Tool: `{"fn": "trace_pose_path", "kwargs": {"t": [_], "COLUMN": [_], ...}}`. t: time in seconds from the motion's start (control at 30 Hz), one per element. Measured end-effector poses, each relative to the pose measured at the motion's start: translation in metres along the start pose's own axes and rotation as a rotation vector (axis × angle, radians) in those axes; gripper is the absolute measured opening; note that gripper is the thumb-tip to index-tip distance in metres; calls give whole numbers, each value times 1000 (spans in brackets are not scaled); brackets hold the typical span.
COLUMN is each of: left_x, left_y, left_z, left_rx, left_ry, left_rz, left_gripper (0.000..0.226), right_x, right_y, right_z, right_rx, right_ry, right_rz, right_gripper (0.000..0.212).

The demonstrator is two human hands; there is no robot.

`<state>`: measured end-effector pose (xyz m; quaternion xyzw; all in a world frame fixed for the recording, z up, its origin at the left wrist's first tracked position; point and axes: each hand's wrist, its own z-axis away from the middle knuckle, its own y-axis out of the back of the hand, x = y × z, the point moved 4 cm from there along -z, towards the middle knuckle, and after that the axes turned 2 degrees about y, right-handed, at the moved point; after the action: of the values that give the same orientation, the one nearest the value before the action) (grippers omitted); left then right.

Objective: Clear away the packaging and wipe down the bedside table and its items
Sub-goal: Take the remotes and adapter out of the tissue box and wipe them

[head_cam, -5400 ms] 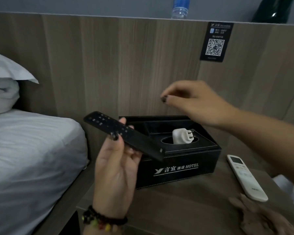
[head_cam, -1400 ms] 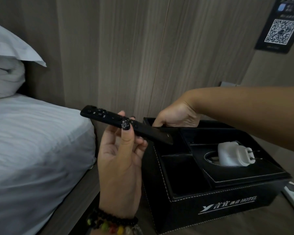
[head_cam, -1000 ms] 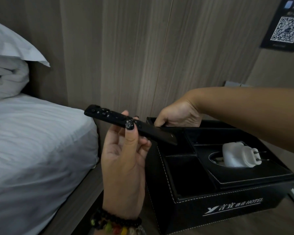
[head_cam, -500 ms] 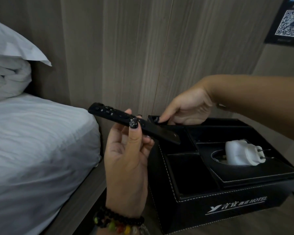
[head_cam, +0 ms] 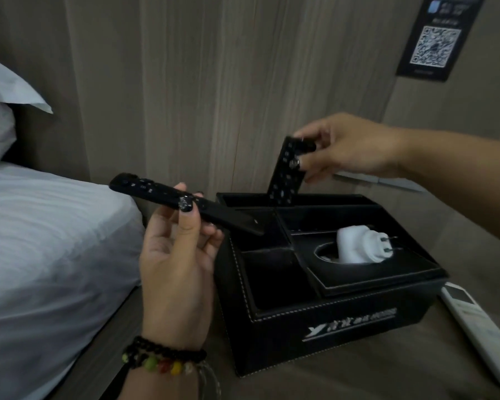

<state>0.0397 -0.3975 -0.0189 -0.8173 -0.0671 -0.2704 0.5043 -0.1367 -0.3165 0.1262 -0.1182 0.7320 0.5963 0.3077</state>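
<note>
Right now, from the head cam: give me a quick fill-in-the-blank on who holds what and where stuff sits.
1. The left hand holds a long black ____ level above the bed's edge.
2. The right hand pinches the second black remote, whose lower end is in the organiser box's ____ compartment.
3. The white plug adapter sits in the oval opening of the box's ____.
4. The white remote lies on the table, ____ of the box.

Missing words: remote; rear; lid; right

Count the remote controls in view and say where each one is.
3. One black remote in the left hand, another black remote held upright by the right hand, one white remote on the table.
</note>
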Motion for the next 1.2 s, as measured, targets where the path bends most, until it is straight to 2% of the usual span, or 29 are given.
{"fn": "trace_pose_path", "kwargs": {"t": [0.13,0.2,0.27,0.4,0.5,0.6,0.7,0.8,0.97,1.07,1.13,1.2], "left_x": [5,7,12,27,42,53,55,52,53,45,37,27], "left_y": [-6,-12,-18,-27,-35,-42,-40,-43,-52,-53,-56,-59], "left_z": [5,10,15,28,42,64,92,109,121,130,138,149], "left_rx": [32,41,37,16,-19,-41,-18,9,21,25,21,-21], "left_ry": [-19,-12,-8,-51,-117,-140,-141,-96,-22,49,117,209], "left_rz": [62,122,149,143,42,-9,8,31,13,-2,-29,-42], "left_gripper": [29,26,24,21,32,41,39,35,37,36,40,40], "right_x": [-28,-39,-47,-41,-22,-9,-10,-17,-21,-19,-16,-13], "right_y": [28,38,41,13,-23,-46,-56,-67,-91,-91,-75,-50], "right_z": [58,92,122,152,162,161,150,136,120,121,135,174], "right_rx": [485,671,786,749,689,723,786,761,585,549,602,743], "right_ry": [141,171,190,91,-43,-125,-145,-173,-259,-257,-227,-94], "right_rz": [-194,-290,-389,-582,-615,-678,-747,-676,-445,-459,-458,-346], "right_gripper": [17,19,15,14,15,13,16,15,9,22,42,46]}}
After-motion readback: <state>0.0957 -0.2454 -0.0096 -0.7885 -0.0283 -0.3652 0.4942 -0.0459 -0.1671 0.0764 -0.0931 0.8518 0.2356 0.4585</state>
